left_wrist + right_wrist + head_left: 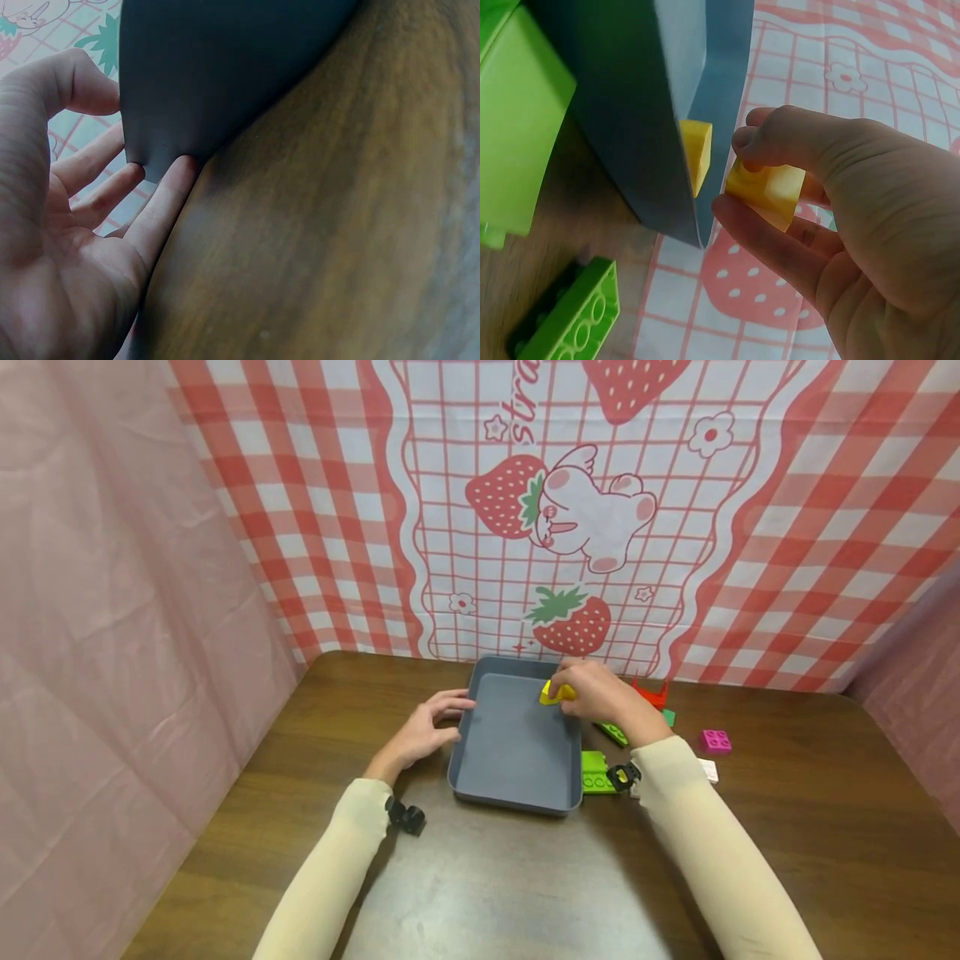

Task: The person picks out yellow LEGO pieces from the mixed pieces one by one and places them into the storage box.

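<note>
A grey rectangular tray (513,747) lies on the table. My left hand (427,732) is at its left side; in the left wrist view, extended fingertips touch the outer wall and the thumb tip is at its edge. Over the tray's far right corner, my right hand (597,693) pinches a yellow toy brick (772,191) between thumb and fingers. A stud shows on the brick near the thumb. In the right wrist view another yellow piece (697,154) shows just behind the tray's near wall, apart from the pinched brick.
Right of the tray are light green bricks (597,772), a narrow green brick (613,733), a red piece (651,695), a magenta brick (716,742) and a white piece (708,770), partly behind the right sleeve. A strawberry-patterned cloth (525,568) hangs behind the table.
</note>
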`<action>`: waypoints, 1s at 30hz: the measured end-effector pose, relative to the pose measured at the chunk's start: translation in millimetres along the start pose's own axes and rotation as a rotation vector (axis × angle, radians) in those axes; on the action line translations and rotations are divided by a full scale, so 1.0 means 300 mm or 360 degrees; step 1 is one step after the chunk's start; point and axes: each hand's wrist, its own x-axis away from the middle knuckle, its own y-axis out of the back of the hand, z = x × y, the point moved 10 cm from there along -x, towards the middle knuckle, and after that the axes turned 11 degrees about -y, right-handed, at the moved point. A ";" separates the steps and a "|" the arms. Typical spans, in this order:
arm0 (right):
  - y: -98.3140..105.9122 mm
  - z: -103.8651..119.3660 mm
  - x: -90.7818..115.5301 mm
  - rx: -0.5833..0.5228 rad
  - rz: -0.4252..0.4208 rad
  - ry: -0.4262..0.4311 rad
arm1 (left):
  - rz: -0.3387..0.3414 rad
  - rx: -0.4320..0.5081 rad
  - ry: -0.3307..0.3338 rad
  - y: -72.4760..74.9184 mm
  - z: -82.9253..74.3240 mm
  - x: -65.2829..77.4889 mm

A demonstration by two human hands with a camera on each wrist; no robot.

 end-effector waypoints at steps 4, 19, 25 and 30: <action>-0.005 0.019 -0.010 -0.0020 0.0022 0.0006 | -0.0004 0.0030 -0.0013 -0.003 -0.018 0.000; 0.015 0.079 -0.040 -0.0012 0.0112 0.0014 | -0.0004 -0.0033 0.0001 0.001 -0.014 0.002; -0.019 0.067 -0.042 -0.0024 0.0319 -0.0015 | -0.0004 -0.0029 0.0031 0.007 0.004 0.002; -0.051 0.063 -0.035 -0.0068 0.0450 -0.0031 | -0.0010 -0.0014 0.0043 0.006 0.006 0.003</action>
